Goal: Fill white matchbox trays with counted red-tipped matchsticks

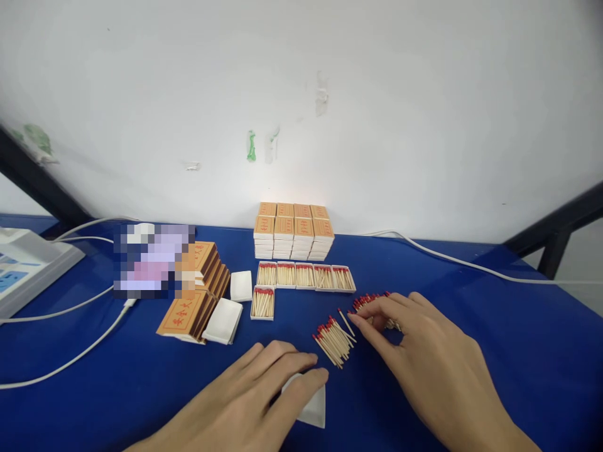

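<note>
My left hand (264, 392) is low over the table with its fingers apart. Its thumb lies across an unfilled white matchbox tray (315, 411), partly hiding it; whether it presses on the tray is unclear. Just beyond the fingertips is a loose heap of red-headed matches (335, 342). To the right, my right hand (431, 351) has thumb and forefinger pinched together, a red match head showing at their tips. A single match (347, 321) lies beside these fingers. Behind and partly under the same hand is a larger match pile (370, 301).
Filled match trays (304, 276) form a row, with another filled tray (262, 303) in front. Behind stand stacked matchboxes (294, 229). Orange matchbox sleeves (183, 317), white trays (223, 320), a pixelated object (153, 260) and white cables (70, 370) are at left.
</note>
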A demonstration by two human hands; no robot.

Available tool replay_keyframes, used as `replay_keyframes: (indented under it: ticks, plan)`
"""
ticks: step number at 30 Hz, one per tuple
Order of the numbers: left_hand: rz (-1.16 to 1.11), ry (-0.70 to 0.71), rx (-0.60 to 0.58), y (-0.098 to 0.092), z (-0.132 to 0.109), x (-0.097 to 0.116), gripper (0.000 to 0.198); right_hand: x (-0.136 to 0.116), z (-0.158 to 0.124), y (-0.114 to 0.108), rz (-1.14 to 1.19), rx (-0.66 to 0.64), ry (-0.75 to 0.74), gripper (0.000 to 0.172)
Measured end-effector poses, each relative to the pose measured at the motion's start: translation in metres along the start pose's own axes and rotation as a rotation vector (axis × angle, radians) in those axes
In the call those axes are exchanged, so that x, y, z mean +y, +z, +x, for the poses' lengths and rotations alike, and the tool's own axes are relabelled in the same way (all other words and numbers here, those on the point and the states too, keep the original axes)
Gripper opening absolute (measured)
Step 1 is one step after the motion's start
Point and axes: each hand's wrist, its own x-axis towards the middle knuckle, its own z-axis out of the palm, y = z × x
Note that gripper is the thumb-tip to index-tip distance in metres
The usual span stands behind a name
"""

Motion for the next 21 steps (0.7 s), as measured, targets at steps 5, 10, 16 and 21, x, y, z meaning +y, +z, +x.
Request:
replay_keyframes:
  ticks: [5,10,16,21]
  plan:
    - [0.013,0.004,-0.049,-0.002,-0.001,0.001,0.062,0.004,-0.002,0.004,-0.076,0.031,-0.037,0.043]
    - [0.007,0.009,-0.051,0.003,0.0,-0.001,0.065,-0.004,-0.003,0.008,-0.045,0.018,-0.048,0.037]
    - [0.023,0.015,-0.055,0.007,-0.004,-0.003,0.069,-0.007,-0.002,0.008,0.03,-0.021,-0.01,0.032]
    - [0.028,0.025,-0.041,0.004,-0.002,-0.001,0.065,-0.005,-0.001,0.009,0.1,-0.09,0.04,0.02]
